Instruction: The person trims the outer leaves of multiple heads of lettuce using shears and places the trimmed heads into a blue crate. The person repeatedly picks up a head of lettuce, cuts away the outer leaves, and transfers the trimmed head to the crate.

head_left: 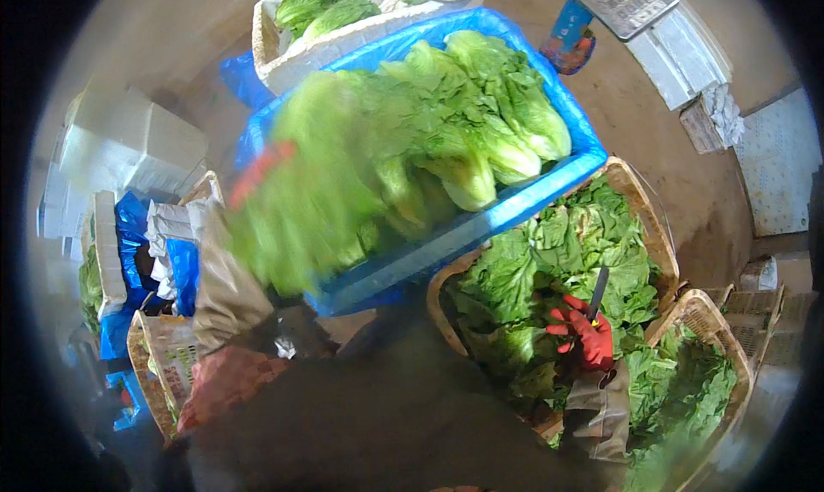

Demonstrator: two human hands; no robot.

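Observation:
My left hand [262, 170], in a red glove, is blurred with motion at the left end of a box lined with blue plastic [444, 250]. It grips a head of leafy lettuce [302, 208], also blurred, which hides most of the fingers. Inside the box, several lettuce heads [476, 170] lie side by side, their pale stem ends facing me. My right hand [589, 337], gloved in red, holds a knife [599, 292] with its dark blade pointing up. That hand is over a basket [660, 254] of loose lettuce leaves [534, 266].
A second basket [740, 369] of leaves stands at the lower right. Behind the lined box is a white foam box [309, 64] with lettuce in it. White foam boxes [145, 138] and a plastic crate [167, 357] are on the left. A person's blue boot [570, 31] shows at the top right.

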